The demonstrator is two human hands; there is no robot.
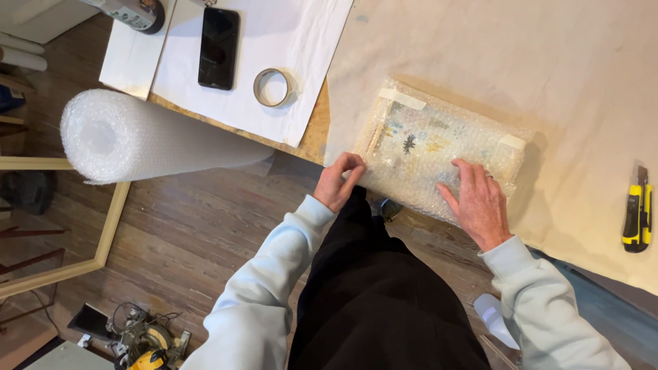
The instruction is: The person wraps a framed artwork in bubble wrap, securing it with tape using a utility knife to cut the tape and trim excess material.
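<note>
A flat, rectangle-shaped package point(439, 147) lies on the table near its edge. It is wrapped all over in clear bubble wrap, and small colorful shapes show through. 2 strips of pale tape hold the wrap down, 1 at the top corner and 1 at the right end.

one bubble-wrapped parcel point(439, 147), one bubble-wrap roll point(137, 137), one tape ring point(273, 88), one phone point(218, 48) — one yellow utility knife point(637, 209)

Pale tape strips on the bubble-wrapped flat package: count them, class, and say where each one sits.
2: one pale tape strip at the package's far left corner, the other at its far right corner. More may be hidden underneath.
</note>
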